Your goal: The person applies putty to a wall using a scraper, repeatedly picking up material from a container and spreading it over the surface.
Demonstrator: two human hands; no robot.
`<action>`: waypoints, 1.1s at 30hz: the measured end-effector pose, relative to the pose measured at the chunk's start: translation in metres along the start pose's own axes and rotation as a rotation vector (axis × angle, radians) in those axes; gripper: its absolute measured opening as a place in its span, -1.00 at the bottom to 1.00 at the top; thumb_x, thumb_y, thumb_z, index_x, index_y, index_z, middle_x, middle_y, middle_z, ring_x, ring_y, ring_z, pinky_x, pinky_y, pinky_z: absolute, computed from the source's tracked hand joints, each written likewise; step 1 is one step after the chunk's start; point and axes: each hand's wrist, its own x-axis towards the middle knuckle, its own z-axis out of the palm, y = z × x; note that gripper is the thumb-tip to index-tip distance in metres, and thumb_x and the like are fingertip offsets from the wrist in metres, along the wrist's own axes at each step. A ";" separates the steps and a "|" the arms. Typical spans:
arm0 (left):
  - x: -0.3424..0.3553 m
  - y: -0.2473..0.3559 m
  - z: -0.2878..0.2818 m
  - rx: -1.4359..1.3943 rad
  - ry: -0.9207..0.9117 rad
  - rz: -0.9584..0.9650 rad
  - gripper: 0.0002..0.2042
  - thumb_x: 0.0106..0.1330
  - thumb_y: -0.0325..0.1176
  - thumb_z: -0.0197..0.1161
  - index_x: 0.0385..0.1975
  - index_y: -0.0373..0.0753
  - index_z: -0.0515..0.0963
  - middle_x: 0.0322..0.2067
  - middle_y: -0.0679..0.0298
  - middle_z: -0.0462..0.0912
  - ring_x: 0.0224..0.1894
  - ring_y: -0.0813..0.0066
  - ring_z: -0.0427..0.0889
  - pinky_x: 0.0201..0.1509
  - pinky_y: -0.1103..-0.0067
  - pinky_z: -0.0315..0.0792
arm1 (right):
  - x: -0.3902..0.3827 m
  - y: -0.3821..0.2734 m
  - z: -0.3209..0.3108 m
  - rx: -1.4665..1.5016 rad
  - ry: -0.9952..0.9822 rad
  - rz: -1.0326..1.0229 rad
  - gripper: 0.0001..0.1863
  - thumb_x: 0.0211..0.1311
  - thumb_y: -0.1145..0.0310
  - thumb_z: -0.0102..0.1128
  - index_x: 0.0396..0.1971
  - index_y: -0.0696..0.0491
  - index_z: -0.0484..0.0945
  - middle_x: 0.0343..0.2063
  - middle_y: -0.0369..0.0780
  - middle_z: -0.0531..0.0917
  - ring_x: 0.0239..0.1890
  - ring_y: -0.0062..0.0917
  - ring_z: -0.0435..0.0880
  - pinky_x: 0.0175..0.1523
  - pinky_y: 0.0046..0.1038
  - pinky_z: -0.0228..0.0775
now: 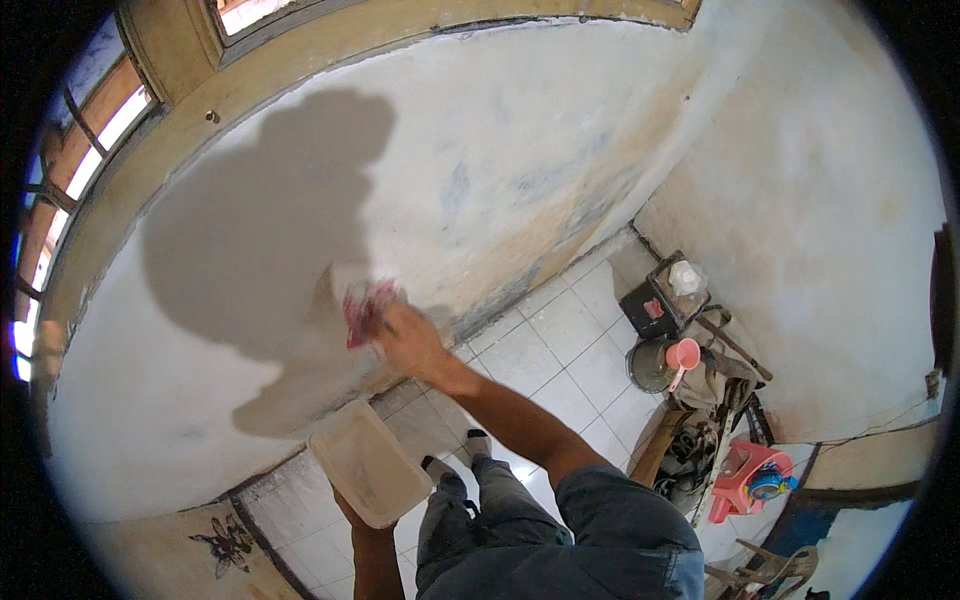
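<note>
My right hand (410,345) is closed round a crumpled red-and-white cloth-like piece (368,312), blurred at its edges, and holds it at the pale wall (420,200). Lower down, a shallow beige rectangular plastic tray (372,462) is held up by my left hand (350,508), which grips it from beneath at its near left side. Most of the left fingers are hidden under the tray. No contents can be made out in it. My shadow covers the wall to the left of the cloth.
White floor tiles (535,345) run along the wall's foot. On the right stand a black box (652,308), a grey bucket (648,368) with a pink dipper (682,354), and a pink container (738,475). A barred window (90,130) is at upper left.
</note>
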 end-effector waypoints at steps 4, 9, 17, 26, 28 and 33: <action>0.001 0.013 -0.036 -0.022 -0.052 -0.027 -0.25 0.24 0.25 0.07 0.33 -0.09 0.21 0.20 0.13 0.43 0.17 0.05 0.48 0.17 0.07 0.45 | -0.020 0.002 -0.022 -0.076 -0.275 0.501 -0.79 0.15 0.35 0.16 -0.27 0.14 0.55 -0.34 0.01 0.58 -0.29 -0.06 0.57 -0.22 -0.13 0.44; -0.002 0.020 -0.066 -0.072 -0.059 -0.055 -0.20 0.18 0.24 0.16 0.33 -0.12 0.20 0.19 0.09 0.43 0.15 0.02 0.49 0.16 0.02 0.44 | 0.022 0.113 -0.121 -0.495 0.674 0.377 -0.91 0.19 0.45 0.15 -0.45 0.14 0.47 -0.46 -0.07 0.56 -0.37 -0.15 0.53 -0.23 -0.24 0.39; 0.004 0.023 -0.090 -0.036 -0.085 -0.103 -0.21 0.20 0.28 0.10 0.33 -0.12 0.21 0.16 0.09 0.46 0.13 0.01 0.50 0.16 0.03 0.44 | 0.041 0.114 -0.062 -0.384 0.582 0.409 -0.79 0.19 0.38 0.19 -0.21 0.14 0.57 -0.26 -0.07 0.62 -0.19 -0.13 0.59 -0.11 -0.21 0.46; 0.010 0.023 -0.019 -0.001 -0.020 -0.140 -0.43 0.39 0.16 -0.09 0.26 -0.08 0.31 0.08 0.25 0.53 0.03 0.22 0.60 0.03 0.21 0.58 | -0.093 0.010 0.024 -0.086 0.099 0.256 -0.63 0.00 0.45 0.24 -0.11 0.11 0.52 -0.28 -0.01 0.53 -0.21 -0.06 0.50 -0.15 -0.12 0.38; 0.017 0.014 -0.019 0.022 -0.021 -0.150 -0.42 0.39 0.16 -0.09 0.26 -0.08 0.31 0.08 0.25 0.54 0.03 0.21 0.60 0.03 0.21 0.58 | -0.086 0.064 0.001 -0.162 0.368 0.331 -0.71 -0.11 0.49 0.29 -0.29 0.11 0.50 -0.37 -0.06 0.51 -0.29 -0.09 0.46 -0.22 -0.13 0.33; 0.033 -0.011 -0.067 -0.039 -0.091 -0.147 -0.27 0.23 0.26 0.07 0.31 -0.06 0.25 0.15 0.17 0.47 0.13 0.02 0.50 0.13 0.02 0.45 | -0.013 0.130 -0.066 -0.422 0.436 0.200 -0.73 -0.24 0.56 0.31 -0.44 0.10 0.47 -0.43 -0.09 0.49 -0.33 -0.15 0.46 -0.23 -0.20 0.33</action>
